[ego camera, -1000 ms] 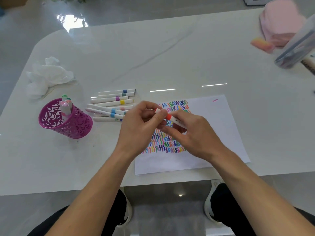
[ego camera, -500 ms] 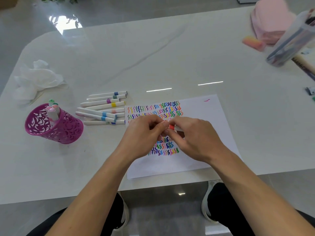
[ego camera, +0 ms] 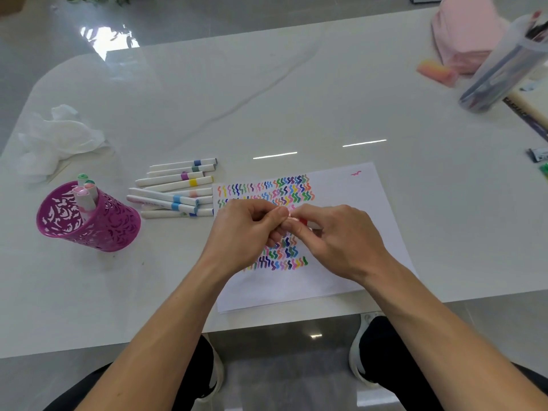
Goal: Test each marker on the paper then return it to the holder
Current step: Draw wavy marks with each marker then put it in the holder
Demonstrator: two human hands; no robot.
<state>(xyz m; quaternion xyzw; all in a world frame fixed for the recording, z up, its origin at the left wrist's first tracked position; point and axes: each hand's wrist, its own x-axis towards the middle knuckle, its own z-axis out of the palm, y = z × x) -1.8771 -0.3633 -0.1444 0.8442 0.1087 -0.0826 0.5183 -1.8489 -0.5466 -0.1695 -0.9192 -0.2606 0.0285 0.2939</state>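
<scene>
White marble table (ego camera: pixel 296 99) carries the paper (ego camera: pixel 355 203). Over its squiggles the left hand (ego camera: pixel 246 229) and right hand (ego camera: pixel 341 241) meet, curled fingertips pinching one marker (ego camera: pixel 303 222). Only its red band shows, right at the pinch. Just left of the grip lie loose markers (ego camera: pixel 178 191), with the purple holder (ego camera: pixel 112 229) farther left.

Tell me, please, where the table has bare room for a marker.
Bare: the stretch of table beyond the paper, between the tissue and the pink cloth; the strip right of the paper; the near strip between holder and paper. Crowded: loose markers by the paper's left edge, and mid-paper, where the left hand and right hand pinch a marker.
</scene>
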